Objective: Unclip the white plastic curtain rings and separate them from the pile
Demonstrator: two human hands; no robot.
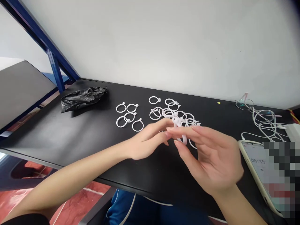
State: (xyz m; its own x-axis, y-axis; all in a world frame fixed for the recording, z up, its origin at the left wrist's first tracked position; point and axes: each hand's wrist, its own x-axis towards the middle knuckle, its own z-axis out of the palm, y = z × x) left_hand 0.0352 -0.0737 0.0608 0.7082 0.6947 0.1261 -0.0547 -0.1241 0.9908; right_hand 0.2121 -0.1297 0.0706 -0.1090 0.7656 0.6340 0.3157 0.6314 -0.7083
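My left hand (146, 140) reaches in from the left, its fingers closed at a white plastic curtain ring (184, 139). My right hand (215, 159) pinches the same ring from the right, thumb below and fingers above. The fingertips of both hands nearly meet there and hide part of the ring; more than one ring may be between them. Just behind the hands lies a loose pile of similar white curtain rings (169, 113), each with a small eyelet. Left of the pile, several more rings (127, 120) lie in a separate group.
A crumpled black plastic bag (85, 97) lies on the black table (77, 134) at the left. To the right are a phone (256, 168) showing a timer, a coiled white cable (264, 125) and eyeglasses (245, 104). A pale wall (164, 47) rises behind the table.
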